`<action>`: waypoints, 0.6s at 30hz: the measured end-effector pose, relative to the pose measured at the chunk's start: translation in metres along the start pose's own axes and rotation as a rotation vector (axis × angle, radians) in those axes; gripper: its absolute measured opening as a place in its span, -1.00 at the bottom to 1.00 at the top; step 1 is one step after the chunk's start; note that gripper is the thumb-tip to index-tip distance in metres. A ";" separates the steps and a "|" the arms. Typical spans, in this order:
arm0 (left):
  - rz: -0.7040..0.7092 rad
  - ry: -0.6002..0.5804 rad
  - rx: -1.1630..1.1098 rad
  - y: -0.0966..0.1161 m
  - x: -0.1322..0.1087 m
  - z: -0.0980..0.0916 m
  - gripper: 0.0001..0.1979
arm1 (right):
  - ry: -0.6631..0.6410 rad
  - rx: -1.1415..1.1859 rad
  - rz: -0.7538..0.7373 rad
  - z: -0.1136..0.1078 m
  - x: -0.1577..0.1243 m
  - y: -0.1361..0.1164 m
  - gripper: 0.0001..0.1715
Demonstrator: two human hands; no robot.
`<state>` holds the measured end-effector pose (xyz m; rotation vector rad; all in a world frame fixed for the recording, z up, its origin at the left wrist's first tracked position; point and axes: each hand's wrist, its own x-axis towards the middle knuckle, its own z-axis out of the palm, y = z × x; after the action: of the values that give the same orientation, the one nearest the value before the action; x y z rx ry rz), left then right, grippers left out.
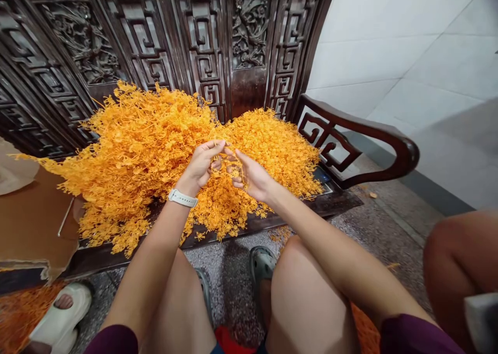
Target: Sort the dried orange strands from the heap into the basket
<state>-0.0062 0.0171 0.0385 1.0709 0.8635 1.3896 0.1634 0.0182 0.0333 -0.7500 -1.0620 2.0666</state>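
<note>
Together, the left hand and right hand are each pinching an orange sprig in their grip above the pile.

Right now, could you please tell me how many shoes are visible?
3. The right grey clog sits between the knees, the left grey clog peeks behind the left thigh, and a white slide is bottom left on another person's foot. Legs may hide others.
</note>
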 end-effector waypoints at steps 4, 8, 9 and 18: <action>0.059 0.113 -0.017 0.007 0.001 -0.005 -0.79 | 0.080 -0.100 -0.046 0.005 0.003 0.004 -0.57; 0.084 0.200 0.015 0.014 0.002 -0.016 -0.80 | 0.060 -0.262 -0.085 0.008 -0.001 -0.004 -0.55; 0.083 0.205 0.035 0.015 0.003 -0.018 -0.81 | 0.018 -0.288 -0.074 0.008 -0.003 -0.006 -0.57; 0.298 0.394 0.148 0.014 0.012 -0.023 -0.82 | -0.293 -0.110 0.127 0.036 -0.026 -0.001 -0.56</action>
<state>-0.0317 0.0290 0.0459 1.0860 1.1388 1.8496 0.1525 -0.0185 0.0567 -0.5917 -1.3280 2.2911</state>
